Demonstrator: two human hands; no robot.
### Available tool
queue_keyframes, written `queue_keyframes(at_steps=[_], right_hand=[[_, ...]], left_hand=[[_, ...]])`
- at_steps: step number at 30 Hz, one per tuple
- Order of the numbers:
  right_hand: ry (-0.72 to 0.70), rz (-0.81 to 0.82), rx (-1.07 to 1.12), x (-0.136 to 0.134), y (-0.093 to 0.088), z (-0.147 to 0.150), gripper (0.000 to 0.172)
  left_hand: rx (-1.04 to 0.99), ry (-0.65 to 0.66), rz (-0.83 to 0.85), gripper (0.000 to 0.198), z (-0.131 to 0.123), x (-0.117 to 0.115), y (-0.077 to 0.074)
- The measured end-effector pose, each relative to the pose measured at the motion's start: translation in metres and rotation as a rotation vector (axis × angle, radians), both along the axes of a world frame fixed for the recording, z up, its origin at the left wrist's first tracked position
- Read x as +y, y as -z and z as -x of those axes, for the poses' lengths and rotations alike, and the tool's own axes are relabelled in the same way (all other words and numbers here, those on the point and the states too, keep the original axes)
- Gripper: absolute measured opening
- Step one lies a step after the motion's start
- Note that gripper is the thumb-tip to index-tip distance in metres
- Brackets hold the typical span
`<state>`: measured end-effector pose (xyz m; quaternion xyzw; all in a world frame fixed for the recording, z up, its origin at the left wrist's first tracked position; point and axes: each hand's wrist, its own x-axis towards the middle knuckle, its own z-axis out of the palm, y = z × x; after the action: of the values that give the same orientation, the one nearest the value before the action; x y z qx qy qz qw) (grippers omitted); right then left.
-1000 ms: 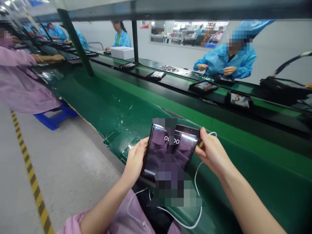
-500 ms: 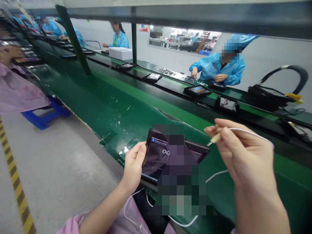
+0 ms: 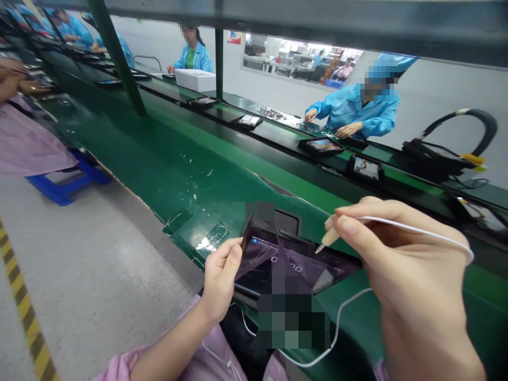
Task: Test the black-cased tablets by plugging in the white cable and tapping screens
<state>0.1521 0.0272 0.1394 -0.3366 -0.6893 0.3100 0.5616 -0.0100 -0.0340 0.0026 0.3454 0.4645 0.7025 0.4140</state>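
My left hand (image 3: pixel 222 278) grips the left edge of a black tablet (image 3: pixel 254 259), its thumb on the frame. The lit screen shows large digits and a blue icon on a top bar. A pixelated patch hides the tablet's middle and lower part. In my right hand (image 3: pixel 416 270), thumb and fingers pinch a cream-coloured headphone plug (image 3: pixel 330 236), its metal tip bare and pointing down-left, over the tablet's upper right in this view. Whether the tip touches the tablet I cannot tell. The plug's white cable (image 3: pixel 416 226) runs back over my right hand.
A dark flat frame (image 3: pixel 289 219) lies behind the tablet on the green bench (image 3: pixel 159 164). Along the line beyond stand several tablets in black trays (image 3: pixel 322 145). A blue-clad co-worker (image 3: pixel 365 114) works opposite, near a black bag-like thing (image 3: pixel 432 156). A green post (image 3: pixel 119 63) rises at left.
My right hand has brought the plug left and slightly down, across the tablet's upper part. The tablet's right end now shows farther to the right. The co-worker's hands opposite have shifted a little.
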Motion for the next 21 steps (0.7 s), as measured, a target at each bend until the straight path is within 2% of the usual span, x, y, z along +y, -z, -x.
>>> queue_keyframes(at_steps=[6, 16, 21], right_hand=[[0.028, -0.059, -0.045, -0.002, -0.009, -0.001, 0.015], [0.023, -0.064, -0.098, -0.008, -0.011, 0.002, 0.017], [0.107, -0.025, -0.126, -0.018, -0.014, 0.008, 0.015]], left_hand=[[0.025, -0.004, 0.014, 0.045, 0.001, -0.002, 0.002], [0.011, 0.013, -0.007, 0.044, 0.001, -0.003, 0.002], [-0.004, 0.015, -0.008, 0.044, 0.001, -0.004, 0.002]])
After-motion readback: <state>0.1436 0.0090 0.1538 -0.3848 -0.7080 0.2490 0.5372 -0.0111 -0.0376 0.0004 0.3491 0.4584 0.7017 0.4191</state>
